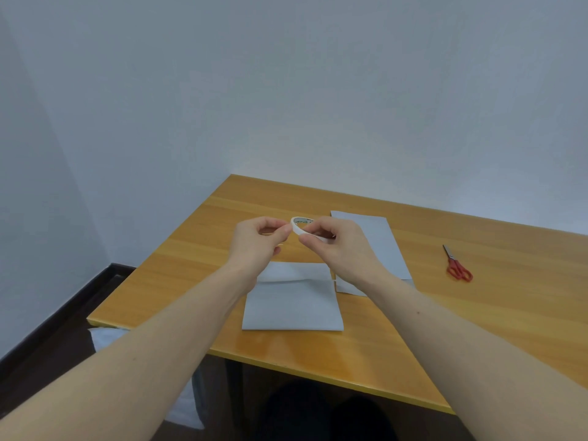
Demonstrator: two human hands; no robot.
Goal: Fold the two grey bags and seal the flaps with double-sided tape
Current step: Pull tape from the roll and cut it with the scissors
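Your two hands are up over the surface (413, 313), close together. Your right hand (337, 246) holds the white tape roll (300, 227) w/ fingers curled on it. Your left hand (257, 243) pinches at the roll's edge. Under your hands lies a folded grey bag (292, 303), flap near the top. A 2nd grey bag (375, 246) lies flat just to its right. Red scissors (456, 265) sit well apart, further right.

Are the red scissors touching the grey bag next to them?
Apart. The head view shows the red scissors lying on the table with a clear strip of bare wood between them and the unfolded grey bag.
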